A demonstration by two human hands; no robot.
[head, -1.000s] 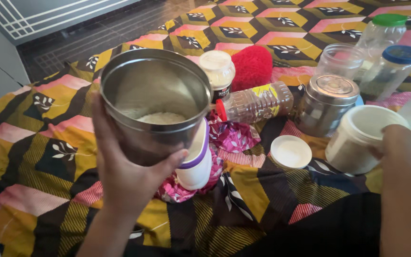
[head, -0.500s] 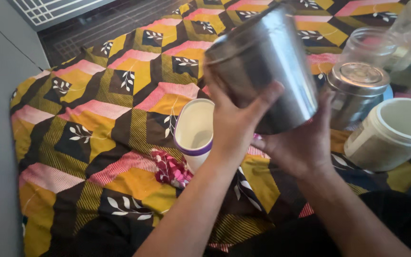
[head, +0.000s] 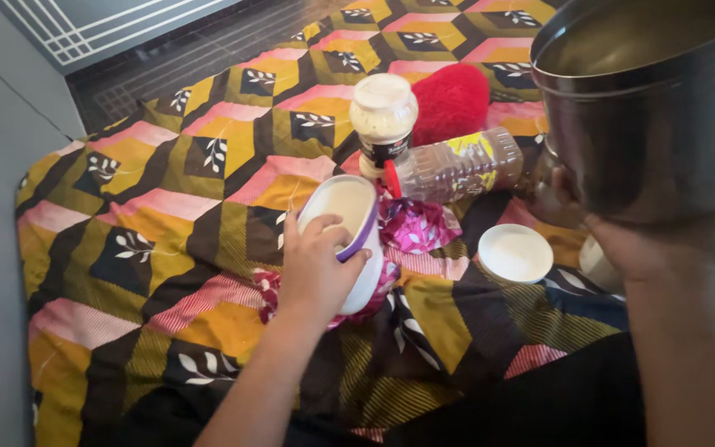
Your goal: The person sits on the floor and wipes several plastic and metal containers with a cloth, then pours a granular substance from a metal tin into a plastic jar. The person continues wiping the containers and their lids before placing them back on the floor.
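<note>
The left hand (head: 318,269) grips the rim of a white container with a purple rim (head: 347,228), fingers hooked over the near edge and thumb on the outside, so that the container leans with its mouth turned toward the person. It rests on a crumpled pink patterned cloth (head: 415,225) just beyond the hand. The right hand (head: 639,244) is closed under a large steel canister (head: 651,108), held raised and well to the right of the left hand, with its open mouth facing up and away. The step in hand appears to be the steadying of the white container while the canister is carried above the spread; a transfer between the two would call for bringing the canister's lip over the white mouth and tipping it slowly. Beyond the left hand stand a white-capped jar (head: 383,120), a lying plastic bottle with a red cap (head: 448,170) and a red fuzzy object (head: 453,99); a white lid (head: 515,252) lies between the hands on the patterned blanket (head: 167,223). The canister's contents are hidden by its wall, its right side is cut off, and the objects behind it cannot be made out.
</note>
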